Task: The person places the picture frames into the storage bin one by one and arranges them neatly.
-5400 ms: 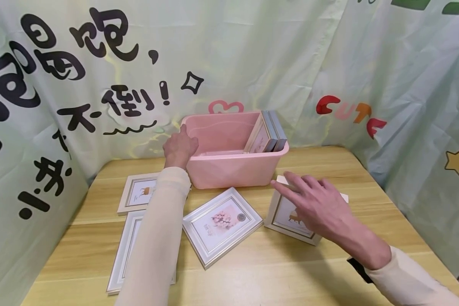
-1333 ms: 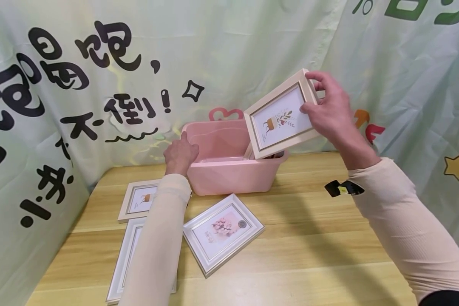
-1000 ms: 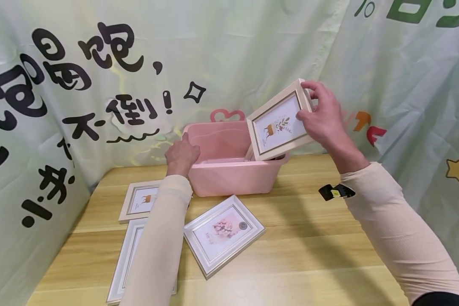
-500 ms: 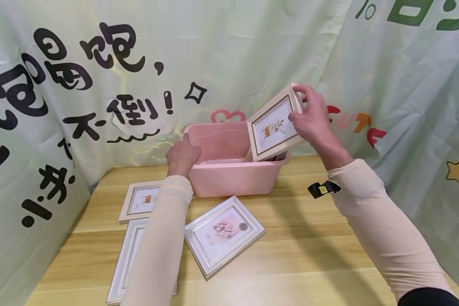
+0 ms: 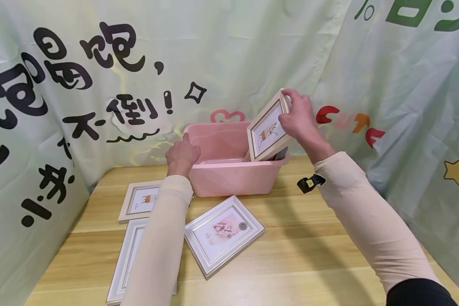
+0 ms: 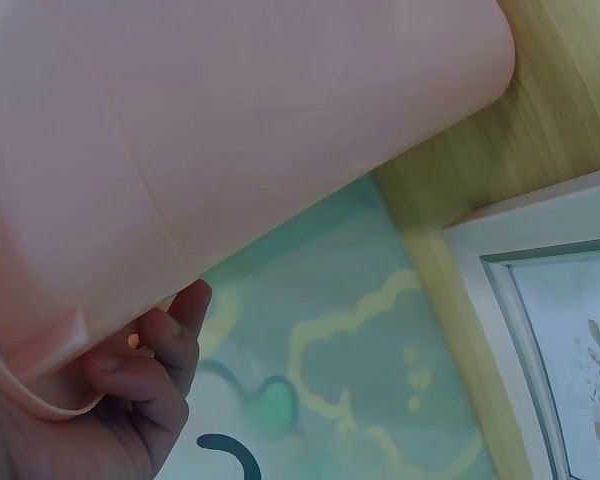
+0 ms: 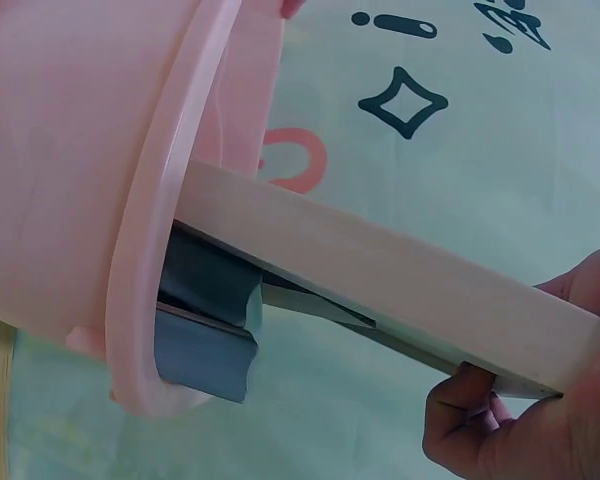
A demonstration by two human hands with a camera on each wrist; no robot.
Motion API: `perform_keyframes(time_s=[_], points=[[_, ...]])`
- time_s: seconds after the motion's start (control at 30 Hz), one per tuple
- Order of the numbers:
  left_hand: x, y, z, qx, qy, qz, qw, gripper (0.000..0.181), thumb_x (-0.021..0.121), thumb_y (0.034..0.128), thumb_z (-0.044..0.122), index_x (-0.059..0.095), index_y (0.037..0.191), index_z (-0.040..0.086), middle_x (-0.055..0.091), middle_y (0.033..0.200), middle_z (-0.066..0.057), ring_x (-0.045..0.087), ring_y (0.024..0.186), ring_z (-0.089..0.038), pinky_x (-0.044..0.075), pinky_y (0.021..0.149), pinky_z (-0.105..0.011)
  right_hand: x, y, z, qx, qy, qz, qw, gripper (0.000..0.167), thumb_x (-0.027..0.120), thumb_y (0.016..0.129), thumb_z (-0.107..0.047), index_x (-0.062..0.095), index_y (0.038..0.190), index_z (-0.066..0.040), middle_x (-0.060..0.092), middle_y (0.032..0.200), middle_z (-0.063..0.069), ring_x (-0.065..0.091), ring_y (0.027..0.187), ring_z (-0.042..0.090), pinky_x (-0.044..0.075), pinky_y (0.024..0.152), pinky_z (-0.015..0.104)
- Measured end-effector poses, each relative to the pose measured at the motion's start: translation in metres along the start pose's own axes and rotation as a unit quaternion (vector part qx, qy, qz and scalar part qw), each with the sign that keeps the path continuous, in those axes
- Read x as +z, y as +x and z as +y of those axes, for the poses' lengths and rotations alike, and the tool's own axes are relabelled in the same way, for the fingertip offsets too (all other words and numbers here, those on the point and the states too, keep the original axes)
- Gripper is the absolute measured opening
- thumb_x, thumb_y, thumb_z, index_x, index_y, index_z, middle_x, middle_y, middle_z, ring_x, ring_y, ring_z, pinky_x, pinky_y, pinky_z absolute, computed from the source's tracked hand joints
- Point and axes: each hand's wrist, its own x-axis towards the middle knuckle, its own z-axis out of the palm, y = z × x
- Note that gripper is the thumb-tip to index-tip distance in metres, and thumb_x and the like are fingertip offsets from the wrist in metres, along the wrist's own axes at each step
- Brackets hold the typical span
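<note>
My right hand (image 5: 299,115) pinches the upper right corner of a cream picture frame (image 5: 267,129) printed with a deer. The frame tilts, its lower end inside the right part of a pink plastic bin (image 5: 233,180). In the right wrist view, grey-blue picture frames (image 7: 205,355) stand in the bin beneath the held frame (image 7: 400,270). At the bin's left end my left hand (image 5: 182,156) grips the rim; the left wrist view has its fingers (image 6: 145,385) curled under the rim's edge.
On the wooden table (image 5: 310,263) lie a silver-white picture frame (image 5: 225,233), a cream frame (image 5: 140,200) and a white frame (image 5: 124,259) partly under my left sleeve. A printed curtain (image 5: 252,55) hangs behind the bin.
The deer picture frame went from the table at right up to the bin. Over the last second my right hand moved left and down, turning it more upright. My left hand stayed on the rim.
</note>
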Motion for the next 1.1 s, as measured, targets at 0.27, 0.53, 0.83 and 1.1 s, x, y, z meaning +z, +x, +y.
perform_keyframes(time_s=[0.27, 0.53, 0.83, 1.1], points=[[0.0, 0.0, -0.002, 0.003, -0.008, 0.005, 1.0, 0.067, 0.039, 0.0927, 0.039, 0.025, 0.152, 0.011, 0.059, 0.124, -0.027, 0.06, 0.108, -0.046, 0.046, 0.092, -0.056, 0.009, 0.007, -0.001, 0.011, -0.016, -0.015, 0.9997, 0.074, 0.049, 0.085, 0.0, 0.031, 0.152, -0.026, 0.031, 0.145, 0.021, 0.039, 0.118, 0.033, 0.043, 0.089, 0.041], [-0.002, 0.001, -0.003, -0.002, -0.008, 0.001, 1.0, 0.068, 0.039, 0.0927, 0.039, 0.023, 0.153, 0.012, 0.059, 0.124, -0.027, 0.06, 0.108, -0.045, 0.046, 0.092, -0.056, 0.022, 0.015, -0.002, 0.009, -0.05, -0.035, 0.9981, 0.072, 0.05, 0.084, -0.003, 0.033, 0.151, -0.023, 0.031, 0.142, 0.022, 0.045, 0.108, 0.032, 0.045, 0.086, 0.04], [-0.003, 0.001, -0.001, -0.001, -0.009, 0.001, 1.0, 0.069, 0.04, 0.0924, 0.039, 0.023, 0.153, 0.011, 0.058, 0.125, -0.027, 0.058, 0.111, -0.046, 0.045, 0.094, -0.056, 0.036, 0.02, -0.001, 0.022, -0.058, -0.043, 0.9971, 0.072, 0.05, 0.085, -0.004, 0.03, 0.152, -0.021, 0.028, 0.144, 0.021, 0.045, 0.109, 0.033, 0.042, 0.092, 0.043], [-0.003, -0.001, 0.0, -0.004, -0.007, -0.004, 1.0, 0.069, 0.039, 0.0923, 0.038, 0.021, 0.154, 0.012, 0.06, 0.122, -0.028, 0.059, 0.109, -0.045, 0.047, 0.092, -0.055, 0.046, 0.022, 0.001, 0.022, -0.068, -0.033, 0.9969, 0.074, 0.055, 0.084, -0.005, 0.03, 0.152, -0.021, 0.029, 0.142, 0.021, 0.048, 0.111, 0.035, 0.043, 0.097, 0.046]])
